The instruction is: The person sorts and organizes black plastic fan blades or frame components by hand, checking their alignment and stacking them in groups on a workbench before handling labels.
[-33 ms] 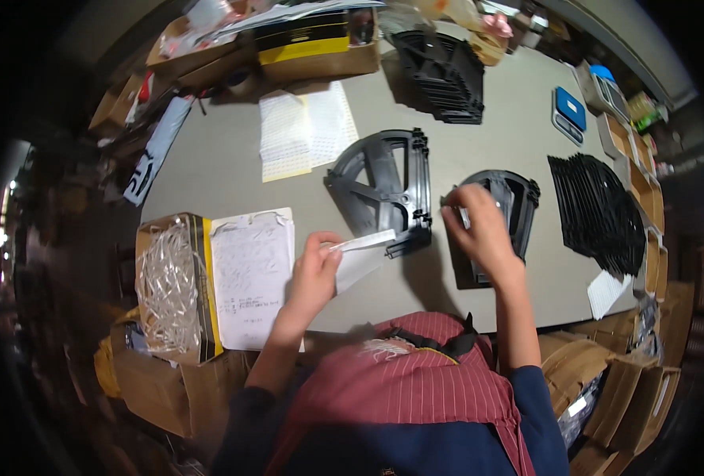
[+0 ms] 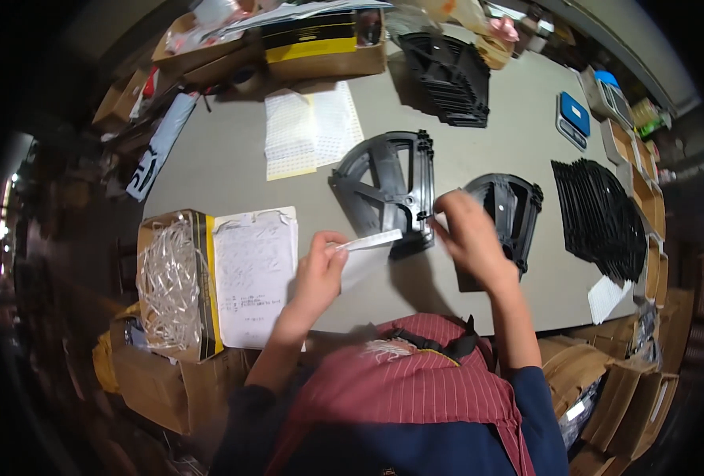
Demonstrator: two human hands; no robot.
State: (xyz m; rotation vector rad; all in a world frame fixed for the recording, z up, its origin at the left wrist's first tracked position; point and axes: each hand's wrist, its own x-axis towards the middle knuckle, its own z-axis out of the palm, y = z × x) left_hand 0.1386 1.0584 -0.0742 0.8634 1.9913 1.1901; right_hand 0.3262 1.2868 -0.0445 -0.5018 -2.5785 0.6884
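Observation:
Between the fingers of my left hand (image 2: 320,266) is a narrow white paper strip (image 2: 372,240), its free end reaching toward the lower part of a black fan-shaped plastic frame (image 2: 379,178). My right hand (image 2: 475,242) is closed, fingertips beside that frame's lower right edge. A small white patch shows at those fingertips; its kind cannot be made out. Partly behind my right hand lies a second group of black fan-shaped frames (image 2: 518,210).
Stacked black frames stand at the back (image 2: 447,79) and right (image 2: 598,218). Label sheets (image 2: 312,131) lie behind the middle frame. At left are a written-on notepad (image 2: 253,270) and a carton of clear strips (image 2: 169,293). A blue-topped scale (image 2: 574,115) sits far right.
My right hand has moved left, from over the right-hand frames to the middle frame's lower right edge. My left hand still holds the paper strip. The whole view has shifted slightly.

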